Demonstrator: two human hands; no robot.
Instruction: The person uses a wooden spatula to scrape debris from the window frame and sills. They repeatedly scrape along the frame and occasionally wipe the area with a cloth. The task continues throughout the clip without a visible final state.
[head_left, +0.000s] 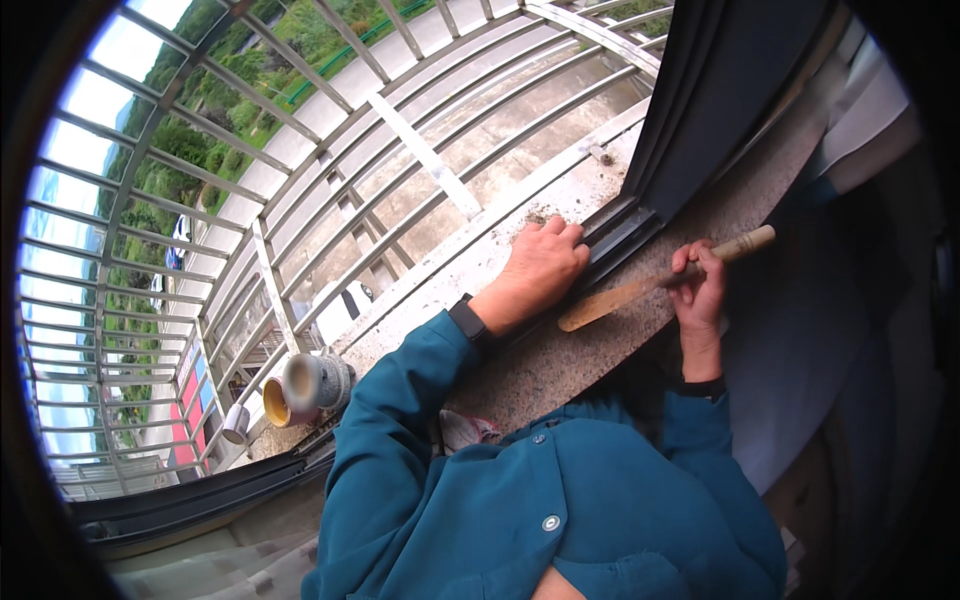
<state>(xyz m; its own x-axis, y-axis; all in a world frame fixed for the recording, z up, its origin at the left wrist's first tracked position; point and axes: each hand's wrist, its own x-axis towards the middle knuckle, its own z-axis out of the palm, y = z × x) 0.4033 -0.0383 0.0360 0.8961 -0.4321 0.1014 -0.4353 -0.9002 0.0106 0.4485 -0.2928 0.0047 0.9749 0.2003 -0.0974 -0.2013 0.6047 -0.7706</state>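
My right hand (699, 289) grips a knife-like tool with a flat, rust-brown blade (609, 305) and a round wooden handle (742, 244). The blade lies over the speckled stone sill (544, 375), pointing down and left; whether it touches the stone is unclear. Across the dark metal window track (619, 236) rests my left hand (536, 270), its fingers curled over the outer side. Anything under those fingers is hidden. Dirt crumbs (536, 216) lie on the pale outer ledge (517, 232) just beyond them.
Metal security bars (420, 146) enclose the outer ledge. A grey pot (330, 381), a yellow-lined pot (277, 403) and a metal can (236, 422) stand at its left end. The dark window sash (712, 97) rises at the upper right. A crumpled cloth item (459, 431) lies by my body.
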